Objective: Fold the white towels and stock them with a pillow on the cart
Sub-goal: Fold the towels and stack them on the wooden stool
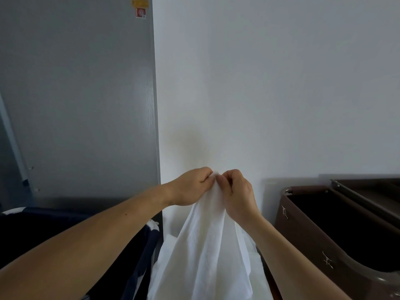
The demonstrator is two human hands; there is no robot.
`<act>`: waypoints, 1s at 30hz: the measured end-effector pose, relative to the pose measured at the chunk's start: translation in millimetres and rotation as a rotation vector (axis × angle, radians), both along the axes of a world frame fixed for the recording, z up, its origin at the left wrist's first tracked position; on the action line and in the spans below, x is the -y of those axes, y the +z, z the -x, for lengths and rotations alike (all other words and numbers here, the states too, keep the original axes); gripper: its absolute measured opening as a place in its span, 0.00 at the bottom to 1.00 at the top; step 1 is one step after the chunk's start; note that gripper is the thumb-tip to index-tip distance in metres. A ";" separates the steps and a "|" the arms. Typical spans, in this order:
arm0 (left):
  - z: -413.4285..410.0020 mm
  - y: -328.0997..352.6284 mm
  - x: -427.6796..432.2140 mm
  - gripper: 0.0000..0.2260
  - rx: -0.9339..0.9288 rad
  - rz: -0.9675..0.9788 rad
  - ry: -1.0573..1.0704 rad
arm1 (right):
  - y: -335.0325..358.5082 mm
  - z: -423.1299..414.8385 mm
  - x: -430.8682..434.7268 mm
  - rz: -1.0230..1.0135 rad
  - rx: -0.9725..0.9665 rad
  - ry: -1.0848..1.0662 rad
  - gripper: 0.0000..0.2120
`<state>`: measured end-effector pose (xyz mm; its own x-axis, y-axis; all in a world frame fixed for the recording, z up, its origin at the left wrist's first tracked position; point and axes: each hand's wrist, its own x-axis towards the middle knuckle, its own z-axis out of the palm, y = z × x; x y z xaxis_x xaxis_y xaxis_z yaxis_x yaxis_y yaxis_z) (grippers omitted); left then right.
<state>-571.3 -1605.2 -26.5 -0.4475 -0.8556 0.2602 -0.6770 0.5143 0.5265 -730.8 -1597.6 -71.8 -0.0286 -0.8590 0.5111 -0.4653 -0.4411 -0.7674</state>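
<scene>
Towel held up by its top edge, both hands together

We note the soft white cloth towel (207, 245) hanging in loose vertical folds below our hands, its gathered top edge pinched between them in front of the plain pale wall (270, 83). Left hand (190, 187) and right hand (237, 191) each have fingers curled, gripping the fabric, knuckles nearly touching. More white cloth lies beneath. To the right stands a dark brown cart bin (303, 230) with rounded rim; to the left, dark navy fabric (138, 256) and a grey wood-grain panel (86, 94)
</scene>
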 end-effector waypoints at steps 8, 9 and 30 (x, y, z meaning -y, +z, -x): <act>2.7 40.2 11.8 0.12 -0.152 0.285 0.118 | 3.1 -0.5 3.4 -0.089 0.137 0.129 0.15; 2.8 49.3 16.6 0.10 -0.177 0.349 0.156 | 1.3 -0.8 5.2 -0.093 0.088 0.125 0.19; -56.1 114.3 89.5 0.16 -0.391 0.454 0.592 | -34.2 82.2 12.6 -0.316 0.297 0.223 0.34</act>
